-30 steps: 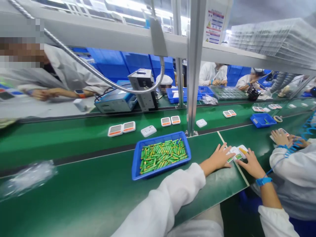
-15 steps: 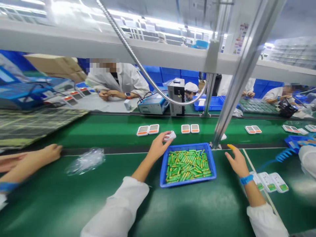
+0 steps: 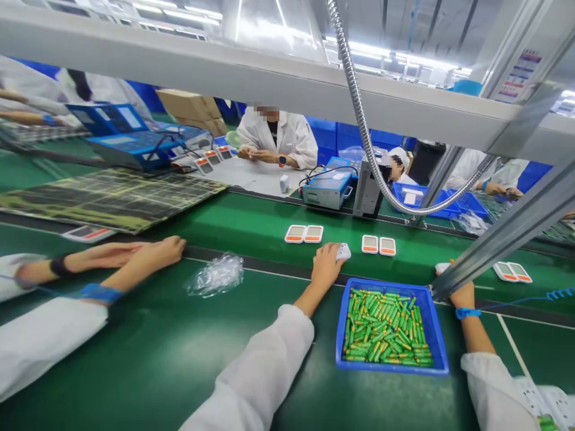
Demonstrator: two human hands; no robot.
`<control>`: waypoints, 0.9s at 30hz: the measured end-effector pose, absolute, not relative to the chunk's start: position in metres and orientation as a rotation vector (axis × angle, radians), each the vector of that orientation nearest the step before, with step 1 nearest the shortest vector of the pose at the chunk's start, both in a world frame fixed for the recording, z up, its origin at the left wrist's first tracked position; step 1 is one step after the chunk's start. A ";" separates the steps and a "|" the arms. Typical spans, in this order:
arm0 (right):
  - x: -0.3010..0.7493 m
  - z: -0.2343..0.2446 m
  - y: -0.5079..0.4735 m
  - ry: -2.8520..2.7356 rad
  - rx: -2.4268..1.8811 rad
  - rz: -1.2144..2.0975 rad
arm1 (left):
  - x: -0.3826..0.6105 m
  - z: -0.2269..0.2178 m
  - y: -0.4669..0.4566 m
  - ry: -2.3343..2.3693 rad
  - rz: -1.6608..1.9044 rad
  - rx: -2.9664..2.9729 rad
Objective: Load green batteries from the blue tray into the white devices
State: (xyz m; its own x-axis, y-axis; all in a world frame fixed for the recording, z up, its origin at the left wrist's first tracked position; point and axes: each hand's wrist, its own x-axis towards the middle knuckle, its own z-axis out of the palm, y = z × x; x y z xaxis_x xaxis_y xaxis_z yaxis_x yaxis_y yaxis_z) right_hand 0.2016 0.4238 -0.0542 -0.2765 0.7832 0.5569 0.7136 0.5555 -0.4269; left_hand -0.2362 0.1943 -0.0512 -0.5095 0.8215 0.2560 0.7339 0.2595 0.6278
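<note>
My left hand is closed around a small white plastic device, back side up, over the near edge of the green belt. My right hand reaches past the slanted metal post, which hides part of its fingers. Its fingertips, one with an orange cover, are on another white device behind that post. Between my forearms a blue tray holds many green batteries. On the belt lie pairs of white devices with grey screens and orange strips, such as this left pair and middle pair.
The metal post slants up beside the tray. Clear plastic bags lie left of my arm. A co-worker's hands rest near a patterned panel. More white devices sit at lower right. Other people work across the belt.
The view has turned left. My right hand has moved forward and left, from open above the table to the white device behind the post. My left hand still holds its device.
</note>
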 end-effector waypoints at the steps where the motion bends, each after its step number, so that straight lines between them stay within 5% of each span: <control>1: 0.207 -0.055 0.423 -2.024 -1.225 0.113 | -0.236 -0.049 0.195 2.390 1.115 1.461; 6: 0.234 -0.063 0.401 -1.740 -1.431 -0.014 | -0.244 -0.007 0.192 2.201 1.341 1.463; 11: 0.257 -0.075 0.344 -1.754 -1.550 -0.003 | -0.212 0.089 0.140 1.730 1.495 1.764; 15: 0.272 -0.078 0.284 -1.943 -1.593 0.026 | -0.121 0.132 0.072 1.118 1.155 2.245; 19: 0.279 -0.075 0.218 -2.014 -1.637 -0.006 | -0.031 0.091 0.031 0.741 0.694 2.378; 27: 0.288 -0.047 0.123 -2.009 -1.342 0.213 | 0.020 -0.010 0.011 1.050 0.481 2.471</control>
State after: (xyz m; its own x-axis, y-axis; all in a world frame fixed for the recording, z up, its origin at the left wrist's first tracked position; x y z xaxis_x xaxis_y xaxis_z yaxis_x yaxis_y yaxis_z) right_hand 0.2877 0.1225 -0.0468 -0.2174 0.8618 0.4582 0.7467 0.4492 -0.4906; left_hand 0.0195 0.0115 -0.0102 0.6567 0.7388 0.1515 0.5969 -0.6320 0.4942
